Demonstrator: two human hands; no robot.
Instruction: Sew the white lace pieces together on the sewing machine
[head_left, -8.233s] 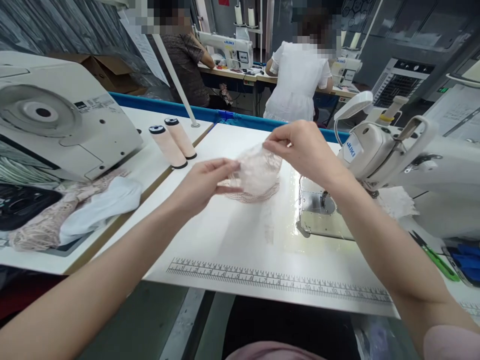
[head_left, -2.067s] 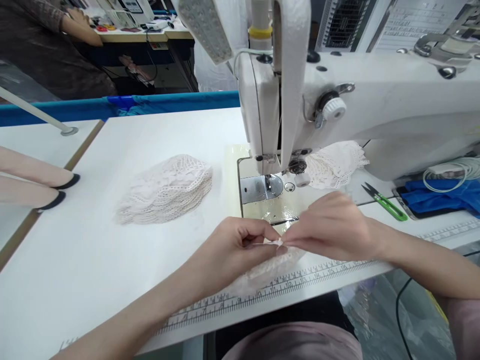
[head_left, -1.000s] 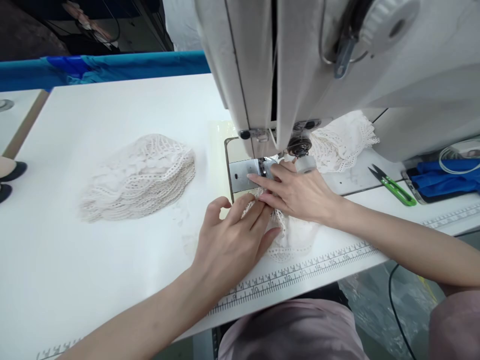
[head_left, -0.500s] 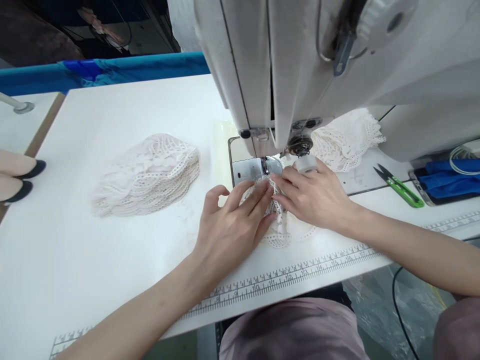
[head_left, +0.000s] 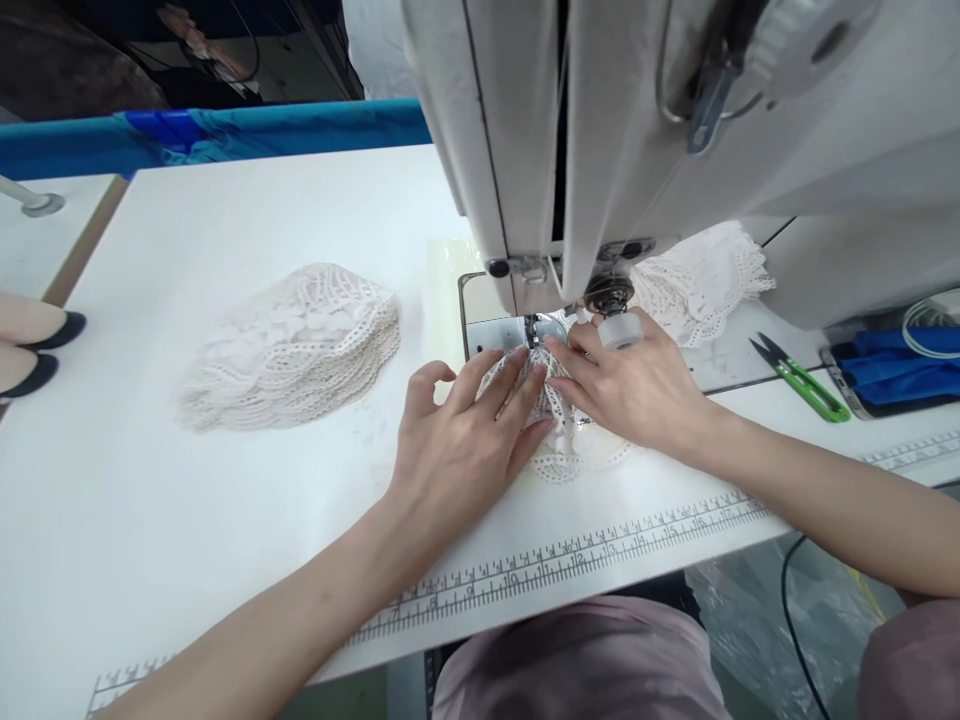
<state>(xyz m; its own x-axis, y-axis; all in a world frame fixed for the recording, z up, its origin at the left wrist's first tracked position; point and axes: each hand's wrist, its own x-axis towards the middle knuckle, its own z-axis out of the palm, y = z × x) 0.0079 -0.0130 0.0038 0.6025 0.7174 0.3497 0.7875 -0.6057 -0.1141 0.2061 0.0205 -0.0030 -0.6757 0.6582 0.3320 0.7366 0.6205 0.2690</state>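
Note:
A piece of white lace (head_left: 559, 465) lies under the needle and presser foot (head_left: 532, 330) of a sewing machine (head_left: 517, 130). My left hand (head_left: 469, 435) rests flat on its left side, fingers spread and fingertips close to the foot. My right hand (head_left: 637, 380) bends over the lace's right side, thumb and index finger pressed together at its edge. Part of that hand is behind a white round knob (head_left: 621, 330). The fingers cover much of the lace.
A stack of white lace pieces (head_left: 300, 350) lies to the left. More lace (head_left: 705, 280) sits behind the needle area. Green thread snips (head_left: 802, 378) and a tray with blue cloth (head_left: 900, 360) are at right. A printed ruler (head_left: 540, 570) runs along the table's front edge.
My left fingers have spread further apart on the lace. The lace has shifted slightly away from me, toward the needle. The view has moved a little.

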